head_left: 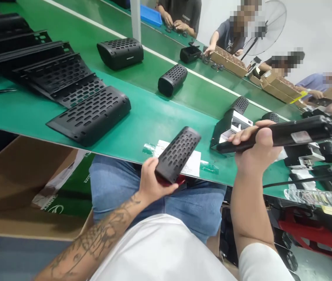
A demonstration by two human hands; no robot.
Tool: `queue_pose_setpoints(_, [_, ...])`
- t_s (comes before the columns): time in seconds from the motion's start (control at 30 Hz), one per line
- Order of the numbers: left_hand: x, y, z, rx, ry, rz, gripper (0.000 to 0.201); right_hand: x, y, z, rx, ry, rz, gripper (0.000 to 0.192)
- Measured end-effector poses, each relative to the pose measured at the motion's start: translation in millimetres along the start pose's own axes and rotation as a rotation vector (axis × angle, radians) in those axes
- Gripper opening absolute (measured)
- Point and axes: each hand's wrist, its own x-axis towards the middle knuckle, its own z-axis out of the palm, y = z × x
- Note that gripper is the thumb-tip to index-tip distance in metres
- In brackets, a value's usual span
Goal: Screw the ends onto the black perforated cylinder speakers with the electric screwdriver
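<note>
"Black plastic, that vented case [179, 154] in the left hand [151, 181]. How is it held?"

"Fingers bent against its left side, thumb stretched under its near end, closed on it. It slants over a white sheet [194, 164] on the worktop [151, 117], near end reaching past the edge."

"And the right hand [259, 150]?"

"Wrapped firmly around a black power tool [297, 130], raised over the worktop's right part."

"What's around them?"

"A black-and-white box [227, 127] just beyond the right fingers. Leftward, a larger vented case [91, 115] lies by a row of overlapping black shells [72, 80]."

"Farther out?"

"A rounded case [120, 54] and a smaller one [172, 79] on a green strip [148, 74]; past those, a co-worker [183, 15] handling small parts too blurred to name, and a fan [274, 23]."
</note>
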Motion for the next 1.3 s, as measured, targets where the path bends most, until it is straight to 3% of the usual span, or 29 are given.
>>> queue_pose_setpoints(0.1, [-46.2, 25.9, 8.6, -0.017, -0.009, 0.149, 0.117, 33.8, 26.2, -47.7, -0.270, 0.245, -0.057, 0.028])
queue_pose_setpoints(0.2, [-53.2, 49.8, 16.0, -0.040, -0.189, 0.331, 0.093, 46.0, 56.1, -80.2, -0.327, 0.293, -0.062, 0.037])
queue_pose_setpoints(0.3, [-11.8, 64.0, 17.6, -0.106, -0.384, 0.557, 0.079, 42.6, 74.0, -93.2, -0.290, 0.261, -0.025, 0.045])
queue_pose_setpoints(0.4, [62.2, 67.8, 14.2, -0.030, -0.522, 0.685, 0.080, 36.6, 74.0, -94.3, -0.284, 0.234, 0.003, 0.045])
queue_pose_setpoints(0.5, [133.0, 68.4, 14.4, 0.108, -0.734, 0.610, 0.090, 30.5, 55.2, -90.7, -0.284, 0.217, 0.044, 0.038])
queue_pose_setpoints(0.6, [168.9, 73.4, 23.3, 0.245, -0.872, 0.473, 0.110, 18.1, 23.1, -85.2, -0.163, 0.153, 0.065, 0.033])
queue_pose_setpoints(0.73, [165.9, 85.5, 38.4, 0.394, -0.811, 0.303, 0.110, -10.0, -12.7, -71.6, 0.073, -0.123, 0.039, 0.037])
queue_pose_setpoints(0.83, [154.4, 89.8, 42.1, 0.409, -0.778, 0.269, 0.111, -28.0, -17.3, -55.4, 0.180, -0.257, 0.063, 0.029])
queue_pose_setpoints(1.0, [151.7, 90.4, 39.7, 0.415, -0.773, 0.277, 0.112, -34.9, 0.3, -37.0, 0.199, -0.295, 0.090, 0.030])
queue_pose_setpoints(1.3, [162.1, 105.5, 32.6, 0.572, -0.864, 0.311, 0.111, -37.1, 10.1, -34.6, 0.225, -0.385, 0.149, 0.033])
